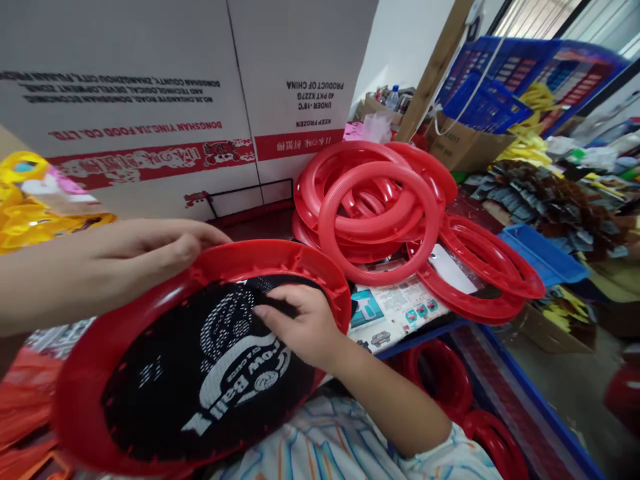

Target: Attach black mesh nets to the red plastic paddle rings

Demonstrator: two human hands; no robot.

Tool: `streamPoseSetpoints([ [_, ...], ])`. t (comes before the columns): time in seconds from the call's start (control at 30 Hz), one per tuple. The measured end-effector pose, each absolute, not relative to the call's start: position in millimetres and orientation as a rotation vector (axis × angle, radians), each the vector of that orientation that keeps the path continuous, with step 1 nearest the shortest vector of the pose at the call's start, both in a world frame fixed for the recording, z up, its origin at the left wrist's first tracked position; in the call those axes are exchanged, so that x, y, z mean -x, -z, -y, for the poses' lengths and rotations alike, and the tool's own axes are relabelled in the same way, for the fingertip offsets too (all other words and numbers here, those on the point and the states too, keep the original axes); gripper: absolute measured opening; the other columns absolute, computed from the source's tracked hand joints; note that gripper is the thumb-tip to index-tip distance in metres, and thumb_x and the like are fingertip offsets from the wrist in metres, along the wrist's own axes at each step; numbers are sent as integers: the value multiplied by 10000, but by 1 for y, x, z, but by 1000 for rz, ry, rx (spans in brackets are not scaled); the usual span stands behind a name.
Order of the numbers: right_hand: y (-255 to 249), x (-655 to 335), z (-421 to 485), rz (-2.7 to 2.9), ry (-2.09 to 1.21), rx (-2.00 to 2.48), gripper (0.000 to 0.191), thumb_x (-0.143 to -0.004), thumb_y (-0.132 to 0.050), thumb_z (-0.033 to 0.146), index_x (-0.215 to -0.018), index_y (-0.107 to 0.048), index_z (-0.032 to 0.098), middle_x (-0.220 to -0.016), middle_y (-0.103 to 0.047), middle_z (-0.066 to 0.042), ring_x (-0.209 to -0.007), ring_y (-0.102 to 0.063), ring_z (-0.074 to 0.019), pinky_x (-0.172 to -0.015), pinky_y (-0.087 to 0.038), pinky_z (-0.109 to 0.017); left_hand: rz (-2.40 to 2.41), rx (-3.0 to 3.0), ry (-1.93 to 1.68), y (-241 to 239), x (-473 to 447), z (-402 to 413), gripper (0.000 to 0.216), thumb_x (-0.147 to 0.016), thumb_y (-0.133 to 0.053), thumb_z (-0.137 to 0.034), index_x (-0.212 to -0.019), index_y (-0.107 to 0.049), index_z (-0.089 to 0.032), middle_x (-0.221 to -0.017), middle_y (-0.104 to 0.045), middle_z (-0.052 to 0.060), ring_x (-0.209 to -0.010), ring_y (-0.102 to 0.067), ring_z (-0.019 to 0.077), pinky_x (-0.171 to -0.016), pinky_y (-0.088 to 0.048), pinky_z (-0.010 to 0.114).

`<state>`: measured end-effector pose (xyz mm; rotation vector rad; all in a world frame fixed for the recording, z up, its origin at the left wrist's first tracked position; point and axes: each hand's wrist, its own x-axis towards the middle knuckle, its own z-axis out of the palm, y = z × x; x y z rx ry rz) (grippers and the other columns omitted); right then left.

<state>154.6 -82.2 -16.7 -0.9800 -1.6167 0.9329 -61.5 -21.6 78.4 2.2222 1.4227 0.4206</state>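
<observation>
Two hands at a red hoop with black mesh

Nearest, the red hoop [75, 407] tilts toward the wearer, just above the patterned clothing [320, 443], perhaps so that its inner side can be seen and reached. The black mesh [155, 380] fills its centre, white print uppermost. The right hand [307, 327] reaches across the mesh near its upper edge; thumb and forefinger are close together there and seem to pinch the cloth. The left hand [150, 260] lies over the far rim, probably to steady it. Its fingertips are hidden, so I cannot tell whether those fingers clamp the rim.

Orange-red material [23, 407] lies at lower left, yellow pieces [33, 210] above it. Beyond the hoop, a loose heap of red rings [375, 275] sits partly on a printed sheet [395, 313], likely kept within arm's reach; more rings lie in a blue-edged crate [543, 400] below.

The worktop [270, 225] shows only as a dark strip behind the hoop. A large white carton [150, 43], its lettering upside down, stands at the back like a screen. Further right are a blue tray [543, 252], a wooden post [433, 73], a brown box [463, 148] and a big blue basket [500, 60], with a pale wall [405, 43] behind.
</observation>
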Motion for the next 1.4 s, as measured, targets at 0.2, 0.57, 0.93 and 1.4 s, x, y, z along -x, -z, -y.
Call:
streamPoseSetpoints([
  [0.2,1,-166,103,1656,-263,918,97,-844,-636,145,-918,-696,165,-829,-750,-48,-734,-696,-131,-694,-593,-245,-1347,-2327,-252,-77,39,31,597,-845,-405,-693,-1328,-457,-345,-1216,-651,6,-989,-658,235,-779,-570,344],
  [0.57,-12,-172,105,1737,-123,988,169,-851,-573,78,-973,-659,157,-848,-736,-67,-780,-694,-144,-732,-604,-259,-945,-2862,-430,-82,39,40,453,-871,-491,-593,-1287,-467,-415,-1150,-606,-27,-948,-641,179,-728,-523,269],
  [0.93,-18,-176,112,1880,-39,981,41,-860,-625,140,-875,-650,169,-757,-721,-39,-706,-684,-143,-688,-596,-255,-1067,-2828,-390,-82,33,54,213,-873,-479,-488,-971,-581,-329,-1150,-560,-8,-838,-632,176,-650,-512,305],
  [1.4,-22,-174,102,1727,90,1155,56,-854,-612,129,-814,-635,160,-705,-707,-39,-650,-657,-145,-636,-542,-261,-1177,-2570,-539,-74,20,57,275,-949,-394,-433,-777,-519,-259,-1094,-555,0,-965,-596,172,-778,-483,320],
])
